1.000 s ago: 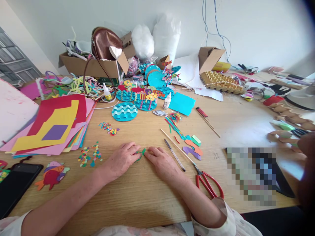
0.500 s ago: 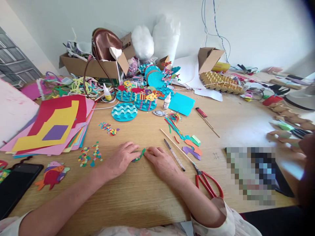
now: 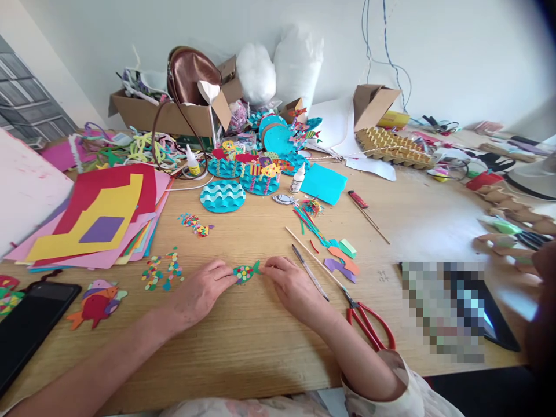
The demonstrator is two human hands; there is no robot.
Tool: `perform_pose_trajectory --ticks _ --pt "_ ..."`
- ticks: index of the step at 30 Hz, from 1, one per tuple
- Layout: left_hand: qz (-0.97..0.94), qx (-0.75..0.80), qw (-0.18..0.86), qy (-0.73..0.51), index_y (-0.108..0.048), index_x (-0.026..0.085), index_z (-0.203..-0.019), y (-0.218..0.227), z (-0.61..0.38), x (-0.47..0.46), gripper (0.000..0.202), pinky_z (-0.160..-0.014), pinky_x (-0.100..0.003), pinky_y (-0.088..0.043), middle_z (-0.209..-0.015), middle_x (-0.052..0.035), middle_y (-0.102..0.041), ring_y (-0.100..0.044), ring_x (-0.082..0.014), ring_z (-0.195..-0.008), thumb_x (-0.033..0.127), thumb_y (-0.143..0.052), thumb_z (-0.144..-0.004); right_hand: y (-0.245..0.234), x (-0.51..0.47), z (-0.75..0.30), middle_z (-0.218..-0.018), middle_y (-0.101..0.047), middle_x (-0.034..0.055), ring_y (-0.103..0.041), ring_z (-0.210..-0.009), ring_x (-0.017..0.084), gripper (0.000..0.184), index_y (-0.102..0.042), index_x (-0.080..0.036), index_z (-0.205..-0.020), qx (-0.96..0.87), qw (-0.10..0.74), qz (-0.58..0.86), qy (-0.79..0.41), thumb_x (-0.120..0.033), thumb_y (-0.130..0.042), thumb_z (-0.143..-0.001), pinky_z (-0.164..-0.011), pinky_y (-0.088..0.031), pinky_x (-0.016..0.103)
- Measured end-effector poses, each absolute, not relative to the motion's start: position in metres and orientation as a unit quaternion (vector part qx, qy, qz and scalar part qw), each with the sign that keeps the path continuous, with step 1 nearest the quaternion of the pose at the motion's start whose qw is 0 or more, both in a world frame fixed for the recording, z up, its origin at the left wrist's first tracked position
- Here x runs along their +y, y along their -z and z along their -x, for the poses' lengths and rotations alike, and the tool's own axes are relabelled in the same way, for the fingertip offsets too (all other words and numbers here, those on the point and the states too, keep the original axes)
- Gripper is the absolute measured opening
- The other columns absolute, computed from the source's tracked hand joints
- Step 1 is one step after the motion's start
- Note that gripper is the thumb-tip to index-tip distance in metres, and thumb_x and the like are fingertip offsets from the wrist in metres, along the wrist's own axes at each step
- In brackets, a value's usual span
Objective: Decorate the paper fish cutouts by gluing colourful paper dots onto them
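A small green paper fish (image 3: 244, 274) decorated with colored dots lies between my two hands over the table. The fingers of my left hand (image 3: 203, 291) are closed on its head end. At the tail, my right hand (image 3: 286, 284) has its fingertips drawn together on the tip. Left of my left hand are loose paper dots (image 3: 167, 271) in several colors. Beyond them sits a small heap of paper confetti (image 3: 197, 224). A pen (image 3: 309, 271) and a wooden stick (image 3: 308, 249) lie right of my right hand, with red-handled scissors (image 3: 369, 327) by my forearm.
Colored paper sheets (image 3: 99, 214) are stacked at left, near cut paper fish (image 3: 98, 304) and a black phone (image 3: 39, 315). Glue bottles (image 3: 297, 179), blue wavy discs (image 3: 223, 197) and a cardboard box (image 3: 143, 119) stand farther back. Another person's hand (image 3: 499, 246) is at right.
My hands have moved apart and turned slightly, uncovering the dotted side of the fish. The view has shifted a little.
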State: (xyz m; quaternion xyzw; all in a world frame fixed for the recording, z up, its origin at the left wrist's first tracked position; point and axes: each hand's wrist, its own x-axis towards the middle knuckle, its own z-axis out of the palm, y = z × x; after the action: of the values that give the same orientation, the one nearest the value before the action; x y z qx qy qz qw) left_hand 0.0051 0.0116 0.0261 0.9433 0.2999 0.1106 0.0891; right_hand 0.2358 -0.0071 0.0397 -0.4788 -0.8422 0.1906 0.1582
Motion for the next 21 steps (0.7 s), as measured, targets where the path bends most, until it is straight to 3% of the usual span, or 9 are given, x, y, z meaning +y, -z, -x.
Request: perform_pose_trajectory --ticks 6,15,21 --pt "-0.94 0.299 0.065 -0.15 -0.057 0.011 -0.105 -0.02 0.002 0.005 0.036 -0.085 -0.033 -0.045 -0.098 -0.0082 -0.061 -0.049 -0.0194 -0.095 0.003 -0.029 -0.085 -0.039 0.0 -0.222 -0.09 -0.06 0.0062 -0.054 -0.088 0.014 0.03 -0.064 -0.017 -0.097 -0.821 0.163 0.492 -0.24 -0.006 -0.04 -0.084 -0.078 -0.041 0.024" --pt "-0.93 0.331 0.069 -0.147 -0.056 0.013 -0.108 -0.009 0.004 0.0 0.036 -0.087 -0.034 -0.045 -0.102 -0.007 -0.06 -0.049 -0.0188 -0.097 0.002 -0.032 -0.083 -0.042 0.013 -0.206 -0.088 -0.06 0.0062 -0.053 -0.085 0.014 0.022 -0.064 -0.014 -0.086 -0.809 0.081 0.537 -0.226 -0.007 -0.044 -0.083 -0.077 -0.038 0.022" --pt "-0.929 0.334 0.075 -0.142 -0.054 0.014 -0.113 -0.006 0.006 -0.002 0.035 -0.09 -0.035 -0.044 -0.107 -0.0068 -0.059 -0.049 -0.0182 -0.099 0.005 -0.034 -0.084 -0.039 0.015 -0.209 -0.087 -0.061 0.0049 -0.053 -0.085 0.013 0.022 -0.064 -0.015 -0.087 -0.801 0.113 0.539 -0.233 -0.006 -0.044 -0.082 -0.076 -0.038 0.021"
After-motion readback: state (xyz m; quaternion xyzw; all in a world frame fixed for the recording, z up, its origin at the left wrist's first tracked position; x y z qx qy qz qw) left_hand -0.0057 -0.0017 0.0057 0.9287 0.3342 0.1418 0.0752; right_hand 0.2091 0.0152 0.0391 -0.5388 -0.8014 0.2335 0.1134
